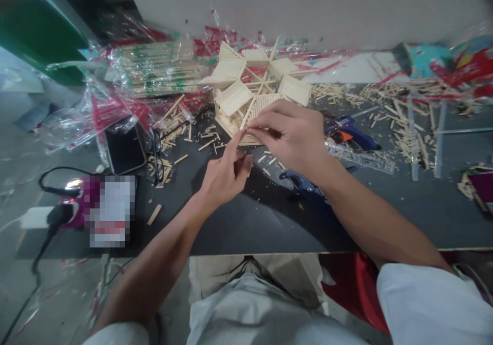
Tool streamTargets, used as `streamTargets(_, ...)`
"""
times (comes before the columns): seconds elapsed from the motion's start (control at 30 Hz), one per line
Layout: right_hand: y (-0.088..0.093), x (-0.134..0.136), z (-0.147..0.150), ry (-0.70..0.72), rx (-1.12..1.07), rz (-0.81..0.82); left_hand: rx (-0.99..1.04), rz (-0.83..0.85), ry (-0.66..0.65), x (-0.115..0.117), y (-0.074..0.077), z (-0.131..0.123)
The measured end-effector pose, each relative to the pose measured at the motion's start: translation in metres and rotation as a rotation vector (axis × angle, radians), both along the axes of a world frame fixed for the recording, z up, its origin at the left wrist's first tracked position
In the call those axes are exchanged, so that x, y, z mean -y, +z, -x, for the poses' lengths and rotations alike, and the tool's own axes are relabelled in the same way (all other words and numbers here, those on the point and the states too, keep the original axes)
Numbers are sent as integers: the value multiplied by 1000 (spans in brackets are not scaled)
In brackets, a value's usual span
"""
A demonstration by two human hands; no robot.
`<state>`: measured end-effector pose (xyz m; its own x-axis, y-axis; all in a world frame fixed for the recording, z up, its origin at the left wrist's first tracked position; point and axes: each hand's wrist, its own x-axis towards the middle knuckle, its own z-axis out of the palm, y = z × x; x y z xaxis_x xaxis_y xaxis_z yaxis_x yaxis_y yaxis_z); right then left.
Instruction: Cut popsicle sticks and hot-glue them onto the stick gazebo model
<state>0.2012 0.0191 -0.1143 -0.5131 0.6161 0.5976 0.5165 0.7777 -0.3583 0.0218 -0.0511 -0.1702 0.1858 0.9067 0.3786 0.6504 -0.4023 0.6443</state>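
A model built of pale wooden sticks [234, 98], with slatted panels set in a ring around crossed sticks, stands at the back of the dark tabletop. At its near edge, my right hand [295, 132] pinches with thumb and fingertips. Whatever is between those fingertips is too small and covered to make out. A thin stick [248, 113] slants up from this spot. My left hand [225, 175] has its index finger stretched to the same place, close to the right fingertips. Its thumb stands apart and the other fingers are loosely bent.
Cut stick pieces [418, 129] are scattered about. Right of the model lie a blue glue gun [356, 132], a clear ruler [362, 157] and blue-handled pliers [304, 185]. Plastic-wrapped stick bundles [154, 68], a phone [125, 147] and a purple power adapter [82, 201] are on the left.
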Motion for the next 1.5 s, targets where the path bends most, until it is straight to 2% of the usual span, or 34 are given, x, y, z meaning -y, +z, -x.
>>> streamTargets(0.33, 9, -3, -3, 54, -101, -6, -17, 20, 4, -1, 0, 1)
streamTargets(0.57, 30, -8, -21, -82, -223, 30, -26, 44, -36, -2, -1, 1)
streamTargets(0.67, 42, -11, -35, -133, -260, -2, -47, 78, -53, -2, -1, 1)
streamTargets(0.8, 56, -13, -58, -208, -319, 37, -109, 53, -40, -2, -3, 2)
streamTargets(0.93, 65, -13, -75, -265, -314, 20, -153, 43, -37, -3, -5, 3)
streamTargets(1.03, 63, -17, -81, -280, -213, -7, -168, 44, -39, -5, -4, 4)
streamTargets(1.13, 53, -25, -77, -165, -27, -25, -176, 67, -22, -6, -3, 5)
streamTargets(1.27, 37, -27, -56, -44, 262, 12, -189, 122, 22, -7, -4, 7)
streamTargets(1.4, 31, -4, -35, -53, 458, 75, -187, 122, 31, -8, -6, 8)
streamTargets(1.5, 39, 20, -32, -86, 520, 95, -159, 110, 13, -8, -7, 9)
